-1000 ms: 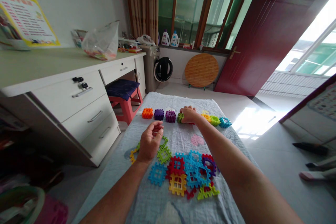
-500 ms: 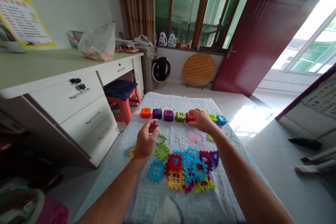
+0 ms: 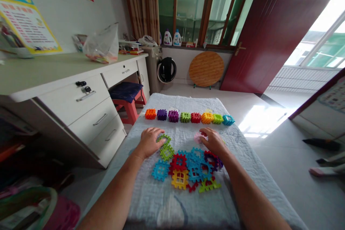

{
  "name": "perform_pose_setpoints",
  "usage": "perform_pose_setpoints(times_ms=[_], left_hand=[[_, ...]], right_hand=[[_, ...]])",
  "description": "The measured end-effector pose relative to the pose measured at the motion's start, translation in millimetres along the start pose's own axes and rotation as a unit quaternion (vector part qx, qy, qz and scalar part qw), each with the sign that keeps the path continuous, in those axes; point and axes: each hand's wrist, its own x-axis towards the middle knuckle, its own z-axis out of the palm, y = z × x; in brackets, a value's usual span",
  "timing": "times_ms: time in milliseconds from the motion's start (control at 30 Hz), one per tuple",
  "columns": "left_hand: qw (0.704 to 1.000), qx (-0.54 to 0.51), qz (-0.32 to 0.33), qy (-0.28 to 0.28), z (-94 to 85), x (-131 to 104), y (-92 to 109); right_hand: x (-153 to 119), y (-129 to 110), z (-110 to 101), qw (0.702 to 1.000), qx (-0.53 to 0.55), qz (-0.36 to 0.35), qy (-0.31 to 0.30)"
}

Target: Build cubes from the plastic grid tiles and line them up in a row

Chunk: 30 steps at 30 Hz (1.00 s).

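My left hand [image 3: 151, 141] is low over the cloth with fingers and thumb apart. Its thumb reaches the edge of a green frame-shaped plastic piece [image 3: 165, 138]; I cannot tell whether they touch. A green window piece [image 3: 167, 152] lies just below. On the other side, my right hand [image 3: 212, 139] has its fingers spread, holding nothing, above the pile's right part. The pile has a blue piece [image 3: 194, 172], a red window piece [image 3: 179, 162] and a yellow window piece [image 3: 180, 179]. Beyond both hands stands a row of assembled cubes, including a red cube [image 3: 196, 117] and a yellow cube [image 3: 207, 117].
A pale blue cloth [image 3: 151, 205] covers the table. The row ends with an orange cube [image 3: 150, 114] at left and a blue cube [image 3: 228, 120] at right. A stool [image 3: 126, 93] and a white desk [image 3: 88, 115] stand on the left.
My right hand has left the row and come back toward the pile, uncovering the yellow cube. My left hand has lowered and turned palm down beside the green pieces.
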Motion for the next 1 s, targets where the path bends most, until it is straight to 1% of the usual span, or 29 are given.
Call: perform_pose_setpoints(times_ms=[133, 267, 400, 500, 600, 667, 767, 867, 1000], left_hand=[[1.0, 0.007, 0.007, -0.029, -4.0, -0.9, 4.0], [0.998, -0.046, 0.018, -0.034, -7.8, 0.0, 9.5], [0.991, -0.124, 0.04, 0.006, -7.9, -1.0, 16.9], [0.988, -0.136, 0.05, 0.062, -5.2, -1.5, 24.4], [0.985, -0.109, 0.049, 0.125, -0.2, 1.3, 29.4], [0.985, -0.079, 0.044, 0.149, 3.7, 5.0, 30.2], [0.989, -0.012, 0.041, 0.145, 7.3, 10.5, 29.6], [0.989, 0.049, 0.041, 0.133, 6.5, 12.3, 30.1], [0.989, 0.072, 0.021, 0.13, 3.9, 10.8, 32.2]], right_hand=[[-0.9, 0.8, 4.4, 1.0, -0.006, -0.006, -0.004], [-0.1, 2.3, 9.5, 1.0, -0.008, -0.006, -0.011], [0.4, 4.1, 12.4, 1.0, -0.014, -0.003, -0.009], [0.3, 4.4, 13.0, 1.0, -0.017, 0.0, -0.008], [0.1, 4.6, 13.8, 1.0, -0.02, 0.004, -0.007], [-0.1, 4.8, 14.7, 1.0, -0.022, 0.003, -0.004], [-0.4, 4.9, 15.3, 1.0, -0.021, 0.0, -0.002], [-0.7, 4.3, 14.8, 1.0, -0.022, 0.001, -0.002], [-1.0, 2.8, 13.2, 1.0, -0.027, 0.004, -0.005]])
